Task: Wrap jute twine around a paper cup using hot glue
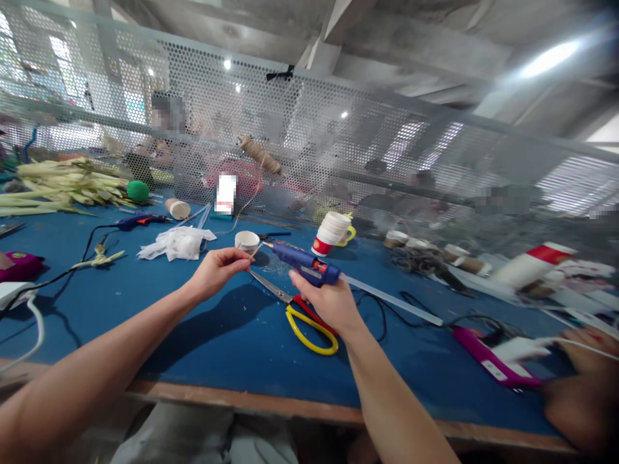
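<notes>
My right hand [333,303] grips a blue hot glue gun [300,261], its nozzle pointing left. A long translucent glue stick [391,298] sticks out of its back end. Close to the nozzle, my left hand [220,270] pinches a thin pale strand [256,251], which looks like twine. Just behind those fingertips stands a small white paper cup [247,241]. Scissors with one yellow and one red handle [290,319] lie under the glue gun, their blades slanting toward my left fingers.
Stacked white cups [333,232], crumpled white cloth [176,243], a second glue gun [140,221] and pale husks [68,183] lie around the blue table [217,354]. A perforated metal screen [300,129] rises behind. At right are a purple power strip [493,361] and another person's hand [590,348].
</notes>
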### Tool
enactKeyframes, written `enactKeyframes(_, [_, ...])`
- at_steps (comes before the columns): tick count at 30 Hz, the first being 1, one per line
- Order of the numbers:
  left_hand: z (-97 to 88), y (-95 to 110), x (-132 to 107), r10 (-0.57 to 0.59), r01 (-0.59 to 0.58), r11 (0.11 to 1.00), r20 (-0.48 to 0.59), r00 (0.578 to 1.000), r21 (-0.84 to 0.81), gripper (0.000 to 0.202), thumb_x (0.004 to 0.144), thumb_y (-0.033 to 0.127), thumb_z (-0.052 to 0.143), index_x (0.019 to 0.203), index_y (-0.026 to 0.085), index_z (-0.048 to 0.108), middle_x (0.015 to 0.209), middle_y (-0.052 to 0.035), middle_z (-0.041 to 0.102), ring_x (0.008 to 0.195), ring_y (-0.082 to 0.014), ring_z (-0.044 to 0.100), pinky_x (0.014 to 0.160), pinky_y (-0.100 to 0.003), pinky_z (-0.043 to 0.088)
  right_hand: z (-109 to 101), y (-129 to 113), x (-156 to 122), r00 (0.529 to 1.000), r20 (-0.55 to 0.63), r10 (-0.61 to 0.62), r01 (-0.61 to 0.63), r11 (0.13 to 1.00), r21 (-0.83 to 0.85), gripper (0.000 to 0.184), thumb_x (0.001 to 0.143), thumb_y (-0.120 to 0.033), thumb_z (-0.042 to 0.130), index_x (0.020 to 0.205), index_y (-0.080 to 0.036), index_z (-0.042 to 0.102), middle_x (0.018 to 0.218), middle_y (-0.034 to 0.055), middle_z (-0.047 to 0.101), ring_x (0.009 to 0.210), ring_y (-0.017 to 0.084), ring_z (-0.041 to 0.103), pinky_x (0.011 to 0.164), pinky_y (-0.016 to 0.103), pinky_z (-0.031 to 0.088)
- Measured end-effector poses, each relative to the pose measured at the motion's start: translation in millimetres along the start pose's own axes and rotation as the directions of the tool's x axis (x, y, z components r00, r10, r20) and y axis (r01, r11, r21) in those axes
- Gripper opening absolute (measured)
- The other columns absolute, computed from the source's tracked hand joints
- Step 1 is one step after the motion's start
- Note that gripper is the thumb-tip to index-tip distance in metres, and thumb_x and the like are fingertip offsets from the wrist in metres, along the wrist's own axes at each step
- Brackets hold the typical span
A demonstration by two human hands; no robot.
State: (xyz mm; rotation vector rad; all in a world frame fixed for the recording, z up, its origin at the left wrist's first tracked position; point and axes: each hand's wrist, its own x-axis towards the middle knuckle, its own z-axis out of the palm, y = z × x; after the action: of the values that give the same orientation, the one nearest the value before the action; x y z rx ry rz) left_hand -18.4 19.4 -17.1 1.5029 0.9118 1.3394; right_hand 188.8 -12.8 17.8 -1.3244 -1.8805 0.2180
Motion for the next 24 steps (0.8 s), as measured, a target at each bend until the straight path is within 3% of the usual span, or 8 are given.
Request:
enactKeyframes(12, [0.3, 1.2, -0.4, 0.015, -0.015, 1.000, 0.006, 1.000, 0.026, 0.014, 0.066, 0.029, 0.064, 0.070, 0.016, 0.064, 0.066, -0.0016, 0.065, 0.065, -0.0136, 0.055, 0.070, -0.028, 0.044, -1.9, -2.4, 0.2, 1.000, 0.003, -0.001, 0.001, 1.000, -0.023, 0.025, 0.073, -0.040, 0.052, 0.059, -0.020, 0.057, 0.056, 0.0029, 0.064, 0.055, 0.019, 0.061, 0.057, 0.029, 0.048])
enactKeyframes(20, [0.2, 0.2, -0.7, 0.018, -0.018, 1.000, 0.008, 1.000, 0.011, 0.014, 0.066, 0.029, 0.064, 0.071, 0.016, 0.065, 0.065, -0.0014, 0.065, 0.066, -0.0138, 0.056, 0.069, -0.028, 0.045, 0.1, 11.2, -0.2, 0.995, -0.006, -0.104, 0.101, 0.983, -0.155, 0.021, 0.071, -0.039, 0.053, 0.063, -0.022, 0.062, 0.059, 0.0027, 0.065, 0.062, 0.021, 0.063, 0.058, 0.029, 0.048])
enactKeyframes(24, [1.1, 1.2, -0.7, 0.014, -0.014, 1.000, 0.007, 1.000, 0.013, 0.012, 0.067, 0.026, 0.063, 0.071, 0.016, 0.065, 0.065, -0.0012, 0.064, 0.066, -0.0136, 0.056, 0.069, -0.028, 0.044, -0.3, 5.4, -0.5, 0.997, 0.003, -0.074, 0.074, 0.990, -0.122, 0.024, 0.072, -0.040, 0.051, 0.060, -0.020, 0.058, 0.057, 0.0036, 0.063, 0.059, 0.021, 0.063, 0.058, 0.029, 0.048])
